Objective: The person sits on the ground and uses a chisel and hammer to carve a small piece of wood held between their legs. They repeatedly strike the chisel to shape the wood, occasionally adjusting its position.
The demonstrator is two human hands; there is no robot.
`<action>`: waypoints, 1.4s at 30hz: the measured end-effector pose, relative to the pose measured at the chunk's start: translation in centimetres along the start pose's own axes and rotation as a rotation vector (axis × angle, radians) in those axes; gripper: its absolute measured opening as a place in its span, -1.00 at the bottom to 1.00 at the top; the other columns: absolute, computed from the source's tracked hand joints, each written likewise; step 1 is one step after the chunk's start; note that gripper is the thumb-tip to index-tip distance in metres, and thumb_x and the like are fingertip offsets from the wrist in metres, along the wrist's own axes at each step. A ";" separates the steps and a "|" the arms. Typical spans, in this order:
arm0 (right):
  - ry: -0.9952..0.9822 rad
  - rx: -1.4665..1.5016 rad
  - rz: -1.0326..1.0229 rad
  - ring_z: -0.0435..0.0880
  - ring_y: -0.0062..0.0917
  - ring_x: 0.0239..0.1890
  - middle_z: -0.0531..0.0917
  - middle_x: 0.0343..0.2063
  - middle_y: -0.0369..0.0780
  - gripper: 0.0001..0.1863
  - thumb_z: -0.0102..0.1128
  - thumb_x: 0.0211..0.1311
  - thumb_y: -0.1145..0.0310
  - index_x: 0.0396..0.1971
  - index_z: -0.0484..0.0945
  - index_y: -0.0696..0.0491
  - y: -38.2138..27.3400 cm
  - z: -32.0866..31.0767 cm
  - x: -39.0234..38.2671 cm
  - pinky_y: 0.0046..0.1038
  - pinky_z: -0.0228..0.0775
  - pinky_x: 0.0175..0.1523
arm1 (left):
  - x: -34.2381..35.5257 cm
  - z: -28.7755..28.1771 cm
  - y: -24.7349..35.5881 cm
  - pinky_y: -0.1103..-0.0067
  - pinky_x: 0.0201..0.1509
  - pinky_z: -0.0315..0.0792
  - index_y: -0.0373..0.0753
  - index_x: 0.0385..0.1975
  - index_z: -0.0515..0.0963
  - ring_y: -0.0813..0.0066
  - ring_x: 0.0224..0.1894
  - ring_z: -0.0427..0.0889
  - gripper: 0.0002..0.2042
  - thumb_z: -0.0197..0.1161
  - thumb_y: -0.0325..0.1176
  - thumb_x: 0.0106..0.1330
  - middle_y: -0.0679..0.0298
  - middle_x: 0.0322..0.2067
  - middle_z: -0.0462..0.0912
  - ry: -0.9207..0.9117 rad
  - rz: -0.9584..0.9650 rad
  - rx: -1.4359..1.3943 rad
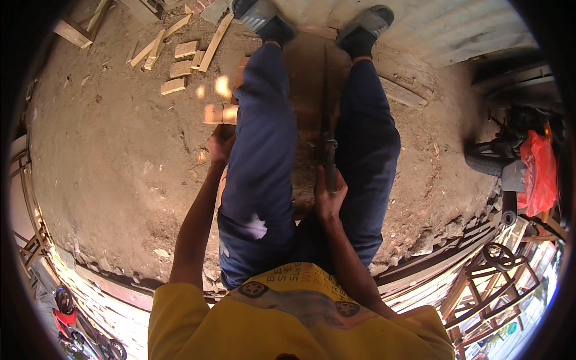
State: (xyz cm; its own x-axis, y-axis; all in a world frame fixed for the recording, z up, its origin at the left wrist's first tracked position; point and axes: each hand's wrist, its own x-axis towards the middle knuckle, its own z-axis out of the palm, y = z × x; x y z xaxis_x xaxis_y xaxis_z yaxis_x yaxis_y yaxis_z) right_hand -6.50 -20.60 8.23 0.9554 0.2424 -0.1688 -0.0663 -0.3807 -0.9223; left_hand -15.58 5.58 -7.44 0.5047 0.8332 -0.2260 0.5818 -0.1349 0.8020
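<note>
My right hand [330, 195] is wrapped round the handle [330, 174] of a long tool between my legs. Its narrow dark blade [327, 102] tapers away toward my feet, and a ring sits where handle and blade meet. Outside my left leg, my left hand [219, 147] is closed, its fingers partly hidden by the leg. Just beyond those fingers is a pale wooden block [220, 114], with a short dark piece between block and hand. Whether that dark piece is a handle joined to the block is unclear.
Cut wood blocks [182, 68] and strips [216, 43] lie on the dirt floor at far left. Corrugated sheet metal [450, 30] stands at far right. A wheel [485, 159] and a red plastic bag [538, 174] are at right. A board [402, 94] lies beyond my right leg.
</note>
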 end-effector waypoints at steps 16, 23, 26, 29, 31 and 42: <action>-0.006 -0.118 -0.014 0.31 -0.74 -0.57 0.39 -0.68 -0.36 -0.73 0.15 0.30 0.29 -0.48 0.46 0.20 -0.4 0.1 0.1 -0.53 0.16 -0.49 | 1.7 -0.7 2.7 0.10 0.22 0.32 -0.06 0.38 -0.13 -0.21 0.31 0.11 0.22 0.63 -0.09 -0.30 -0.18 0.29 -0.02 0.254 0.180 0.465; -0.054 -0.160 -0.035 0.48 -0.64 -0.47 0.56 -0.58 -0.18 -0.68 0.15 0.30 0.23 -0.28 0.53 0.26 0.1 -0.2 0.2 -0.44 0.37 -0.36 | 3.7 -1.9 -1.3 0.08 0.18 0.37 -0.05 0.36 -0.10 -0.31 0.25 0.11 0.16 0.60 -0.18 -0.27 -0.18 0.21 0.02 0.009 0.616 0.357; -0.058 -0.152 0.011 0.49 -0.64 -0.46 0.57 -0.57 -0.18 -0.69 0.16 0.30 0.24 -0.30 0.53 0.25 0.3 -0.2 0.2 -0.44 0.38 -0.34 | 2.9 -3.1 2.2 0.06 0.12 0.40 -0.07 0.34 -0.07 -0.27 0.18 0.14 0.10 0.57 -0.26 -0.24 -0.18 0.18 0.05 -0.163 0.309 0.400; -0.056 -0.141 0.015 0.49 -0.65 -0.45 0.57 -0.57 -0.20 -0.71 0.16 0.30 0.27 -0.32 0.53 0.25 0.0 -0.3 0.1 -0.45 0.38 -0.34 | 3.1 -2.5 1.7 0.09 0.12 0.39 -0.04 0.33 -0.02 -0.23 0.14 0.16 0.06 0.56 -0.31 -0.23 -0.15 0.16 0.13 -0.049 0.385 0.380; -0.024 -0.099 -0.040 0.43 -0.69 -0.48 0.52 -0.60 -0.25 -0.73 0.16 0.30 0.28 -0.36 0.52 0.23 0.2 -0.1 0.0 -0.48 0.32 -0.38 | 2.4 -2.7 1.9 0.12 0.14 0.38 -0.01 0.31 0.01 -0.21 0.14 0.17 0.02 0.54 -0.30 -0.21 -0.14 0.13 0.17 0.001 0.417 0.348; 0.015 -0.115 -0.018 0.31 -0.75 -0.54 0.42 -0.66 -0.35 -0.71 0.17 0.30 0.24 -0.41 0.51 0.20 0.7 0.1 0.2 -0.53 0.23 -0.47 | 2.7 -4.4 -2.7 0.23 0.14 0.43 -0.08 0.41 -0.20 -0.03 0.10 0.45 0.12 0.55 -0.20 -0.08 -0.11 0.18 0.27 -0.123 0.256 0.010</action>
State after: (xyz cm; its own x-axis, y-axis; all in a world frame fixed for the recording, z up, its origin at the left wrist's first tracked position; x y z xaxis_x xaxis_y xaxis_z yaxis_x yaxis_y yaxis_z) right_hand -6.42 -20.72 7.53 0.9603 0.2373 -0.1468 -0.0168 -0.4761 -0.8792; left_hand -18.55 10.56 -7.77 0.7093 0.7001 -0.0822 0.4311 -0.3386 0.8363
